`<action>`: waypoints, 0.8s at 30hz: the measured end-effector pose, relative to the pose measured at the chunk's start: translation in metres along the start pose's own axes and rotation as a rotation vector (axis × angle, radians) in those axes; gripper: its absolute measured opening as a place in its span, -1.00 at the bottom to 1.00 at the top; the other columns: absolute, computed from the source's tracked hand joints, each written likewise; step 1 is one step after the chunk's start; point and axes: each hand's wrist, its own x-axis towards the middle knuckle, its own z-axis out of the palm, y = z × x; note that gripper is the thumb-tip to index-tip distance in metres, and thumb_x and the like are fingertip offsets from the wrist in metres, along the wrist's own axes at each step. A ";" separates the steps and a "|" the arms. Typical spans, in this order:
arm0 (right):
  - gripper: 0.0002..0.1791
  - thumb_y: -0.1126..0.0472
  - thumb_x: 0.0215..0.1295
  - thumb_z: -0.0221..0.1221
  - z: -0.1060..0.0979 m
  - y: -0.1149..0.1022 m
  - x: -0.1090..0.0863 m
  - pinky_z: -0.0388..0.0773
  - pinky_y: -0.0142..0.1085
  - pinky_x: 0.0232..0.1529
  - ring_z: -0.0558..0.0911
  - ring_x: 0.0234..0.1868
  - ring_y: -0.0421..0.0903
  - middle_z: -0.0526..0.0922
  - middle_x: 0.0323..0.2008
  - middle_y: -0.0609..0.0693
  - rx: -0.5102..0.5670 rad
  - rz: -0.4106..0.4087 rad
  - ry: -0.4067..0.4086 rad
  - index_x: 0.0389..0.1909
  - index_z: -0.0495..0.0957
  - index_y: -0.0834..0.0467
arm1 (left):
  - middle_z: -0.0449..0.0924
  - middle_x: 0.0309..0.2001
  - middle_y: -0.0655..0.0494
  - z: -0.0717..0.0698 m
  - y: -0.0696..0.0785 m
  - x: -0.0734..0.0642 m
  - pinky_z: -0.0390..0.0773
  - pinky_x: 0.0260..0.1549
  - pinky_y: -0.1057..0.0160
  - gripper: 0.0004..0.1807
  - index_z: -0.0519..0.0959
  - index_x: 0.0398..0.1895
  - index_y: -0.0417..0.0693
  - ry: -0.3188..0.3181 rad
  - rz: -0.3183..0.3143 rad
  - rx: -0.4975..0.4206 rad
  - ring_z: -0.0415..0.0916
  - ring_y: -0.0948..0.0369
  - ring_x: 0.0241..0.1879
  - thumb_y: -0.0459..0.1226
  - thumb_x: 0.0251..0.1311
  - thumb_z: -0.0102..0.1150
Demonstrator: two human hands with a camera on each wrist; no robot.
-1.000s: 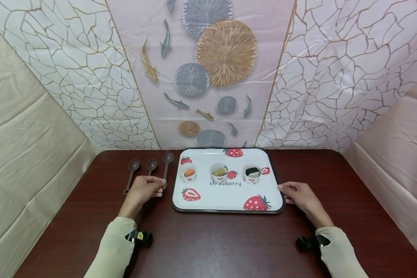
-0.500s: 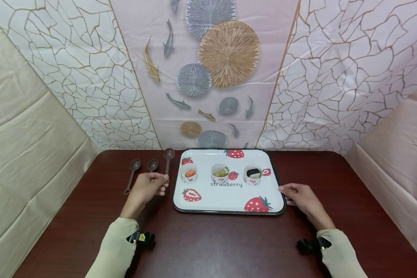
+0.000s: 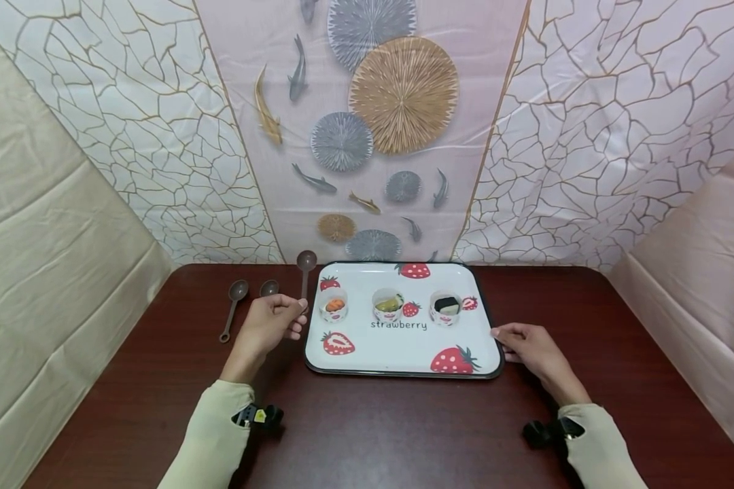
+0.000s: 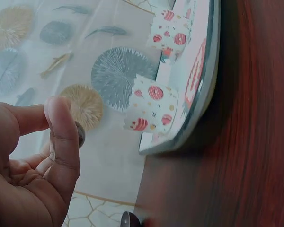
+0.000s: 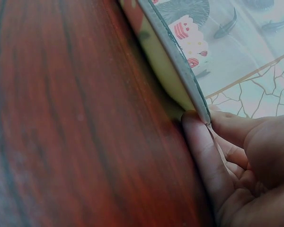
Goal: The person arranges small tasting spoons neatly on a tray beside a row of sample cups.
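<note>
My left hand (image 3: pixel 266 329) pinches the handle of a dark brown measuring spoon (image 3: pixel 306 260), whose bowl points away, at the tray's left edge. In the left wrist view, the fingers hide most of that spoon (image 4: pixel 81 135). A white strawberry-print tray (image 3: pixel 385 356) with a dark rim bears three small paper cups in a row. The left cup (image 3: pixel 333 315) has something orange in it, the middle cup (image 3: pixel 387 316) something yellow-green, the right cup (image 3: pixel 445 319) a black-and-white piece. My right hand (image 3: pixel 532 346) pinches the tray's right rim (image 5: pixel 177 64) between thumb and finger.
Two more brown measuring spoons lie left of my left hand: an outer spoon (image 3: pixel 238 291) and a smaller spoon (image 3: pixel 269 288), its handle hidden by the hand. A patterned cloth (image 3: pixel 397 204) hangs behind the dark red wooden table (image 3: pixel 397 435).
My left hand has brought the measuring spoon up and to the right, from beside the tray to its left edge. The right hand keeps its hold on the rim.
</note>
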 end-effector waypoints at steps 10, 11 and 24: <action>-0.52 0.11 0.60 0.20 0.001 -0.002 0.000 0.73 -0.42 -0.26 0.63 -0.26 -0.31 0.70 -0.06 0.12 0.001 -0.002 -0.002 0.20 0.56 0.48 | 0.75 -0.32 -0.19 0.014 0.002 0.001 0.75 -0.42 0.33 -0.75 0.66 -0.02 -0.41 0.028 -0.009 -0.100 0.68 0.24 -0.47 -0.32 0.49 0.24; -0.52 0.11 0.60 0.20 0.001 -0.002 0.001 0.73 -0.42 -0.26 0.63 -0.26 -0.30 0.70 -0.06 0.12 0.001 -0.001 -0.001 0.20 0.56 0.48 | 0.75 -0.32 -0.18 0.016 0.002 0.002 0.76 -0.40 0.33 -0.76 0.67 -0.02 -0.41 0.031 -0.013 -0.107 0.69 0.23 -0.46 -0.33 0.49 0.25; -0.51 0.10 0.60 0.19 -0.001 0.001 0.002 0.73 -0.41 -0.25 0.63 -0.26 -0.32 0.71 -0.06 0.11 0.001 -0.005 -0.001 0.21 0.56 0.48 | 0.78 -0.25 -0.21 0.028 0.011 -0.003 0.78 -0.26 0.31 -0.75 0.64 0.10 -0.47 0.002 -0.028 -0.098 0.74 0.29 -0.41 -0.43 0.50 0.18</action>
